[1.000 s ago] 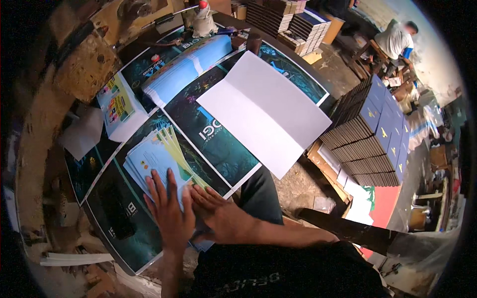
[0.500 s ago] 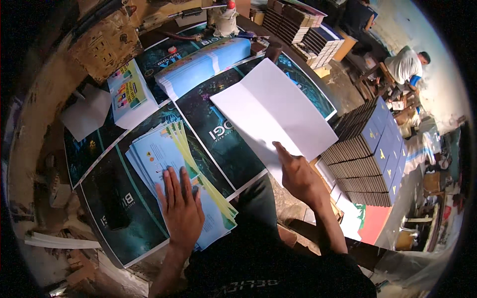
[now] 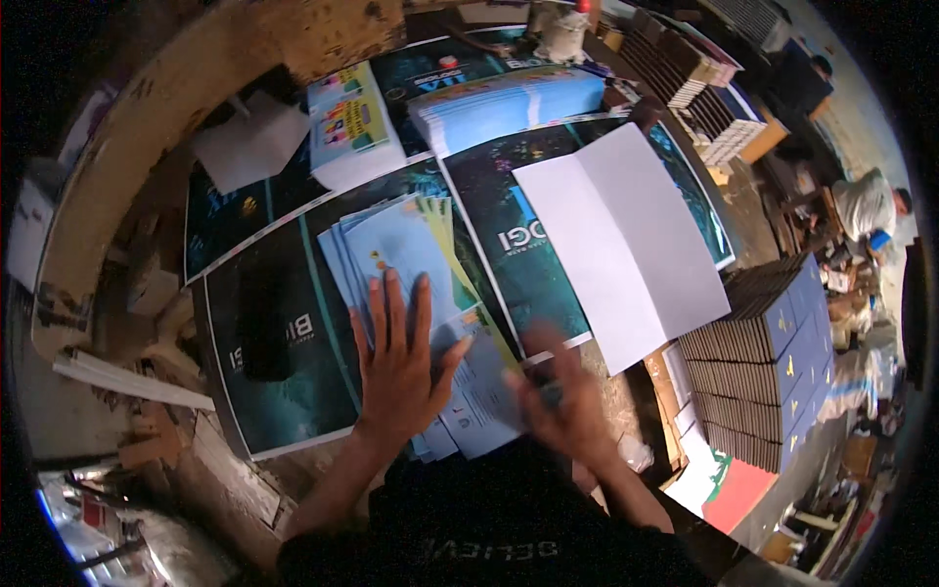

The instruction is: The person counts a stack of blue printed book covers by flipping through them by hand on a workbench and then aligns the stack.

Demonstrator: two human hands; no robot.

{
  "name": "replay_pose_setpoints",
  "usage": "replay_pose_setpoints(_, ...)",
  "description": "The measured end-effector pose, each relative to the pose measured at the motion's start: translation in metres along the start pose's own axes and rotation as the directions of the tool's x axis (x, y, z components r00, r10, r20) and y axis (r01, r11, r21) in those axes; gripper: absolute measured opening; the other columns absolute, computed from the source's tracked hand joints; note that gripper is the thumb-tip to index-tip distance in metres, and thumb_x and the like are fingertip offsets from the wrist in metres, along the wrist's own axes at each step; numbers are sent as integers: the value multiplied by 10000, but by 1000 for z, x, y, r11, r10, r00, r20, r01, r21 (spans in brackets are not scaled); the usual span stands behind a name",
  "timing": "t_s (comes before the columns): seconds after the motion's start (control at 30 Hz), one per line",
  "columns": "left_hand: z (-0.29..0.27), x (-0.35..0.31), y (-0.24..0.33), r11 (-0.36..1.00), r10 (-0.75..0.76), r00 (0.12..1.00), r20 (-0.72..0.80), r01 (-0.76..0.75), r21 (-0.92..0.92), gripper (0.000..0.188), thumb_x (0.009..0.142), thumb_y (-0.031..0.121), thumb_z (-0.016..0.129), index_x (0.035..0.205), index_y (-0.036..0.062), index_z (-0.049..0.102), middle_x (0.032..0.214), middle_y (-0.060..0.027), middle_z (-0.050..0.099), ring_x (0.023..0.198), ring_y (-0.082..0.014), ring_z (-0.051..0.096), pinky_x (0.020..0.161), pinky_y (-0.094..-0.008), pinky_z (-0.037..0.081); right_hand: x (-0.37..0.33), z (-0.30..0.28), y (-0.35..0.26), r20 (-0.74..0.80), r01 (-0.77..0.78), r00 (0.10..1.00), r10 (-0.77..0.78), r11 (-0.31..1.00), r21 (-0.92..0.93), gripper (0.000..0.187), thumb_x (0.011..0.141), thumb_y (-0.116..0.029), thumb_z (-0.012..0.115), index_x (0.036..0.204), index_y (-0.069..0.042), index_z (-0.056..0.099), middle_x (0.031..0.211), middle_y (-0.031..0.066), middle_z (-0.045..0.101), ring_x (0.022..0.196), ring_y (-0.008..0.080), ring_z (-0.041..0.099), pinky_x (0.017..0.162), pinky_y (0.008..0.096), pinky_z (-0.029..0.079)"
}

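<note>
One fanned pile of light-blue printed sheets (image 3: 391, 235) lies on glossy dark posters (image 3: 284, 416) under the left hand (image 3: 401, 367), palm down with fingers spread, while the right hand (image 3: 567, 411) is blurred at the pile's right edge, so whether it pinches a sheet I cannot tell. The left hand hides part of the pile, its sheets overlapping too closely to count. Around it are one long bundle of thin blue booklets (image 3: 489, 119), one smooth, creased white sheet (image 3: 636, 254) and one blocky stack of blue-covered books (image 3: 773, 362).
</note>
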State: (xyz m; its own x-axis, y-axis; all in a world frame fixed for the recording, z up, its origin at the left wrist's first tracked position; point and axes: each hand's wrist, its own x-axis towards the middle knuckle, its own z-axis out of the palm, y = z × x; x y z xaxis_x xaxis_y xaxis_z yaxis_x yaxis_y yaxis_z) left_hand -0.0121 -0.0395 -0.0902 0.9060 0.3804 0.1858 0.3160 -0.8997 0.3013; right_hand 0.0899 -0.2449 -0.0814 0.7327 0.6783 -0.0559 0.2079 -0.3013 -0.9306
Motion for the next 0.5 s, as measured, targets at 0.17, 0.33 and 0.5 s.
replay_pose_setpoints(0.17, 12, -6, -2, 984, 68, 998, -12, -65, 166, 650, 1055, 415, 532, 1586, 66, 396, 1672, -257, 256, 1573, -409, 200, 1225, -682, 119, 25, -76, 21, -114, 4, 985, -128, 681, -732, 1014, 729, -221, 931, 1543, 13, 373, 1451, 301, 552, 1321, 448, 572, 1103, 486, 486)
replay_pose_setpoints(0.33, 23, -13, 3, 967, 214, 976, 40, -217, 136, 523, 1011, 81, 567, 1528, 98, 495, 1608, -131, 437, 1536, -263, 338, 1270, -567, 174, 26, -93, -3, -33, -133, 986, 161, 669, -731, 676, 892, 49, 610, 1535, -45, 423, 1321, 301, 636, 1161, 450, 668, 953, 480, 582)
replay_pose_setpoints(0.5, 12, -9, 3, 985, 161, 986, 35, -163, 59, 663, 1032, 421, 550, 1556, 35, 421, 1650, -307, 268, 1543, -441, 266, 1275, -545, 146, 5, -63, -39, -9, 118, 987, -158, 770, -628, 684, 921, 185, 438, 1541, -104, 444, 1276, 268, 675, 1122, 413, 703, 926, 482, 613)
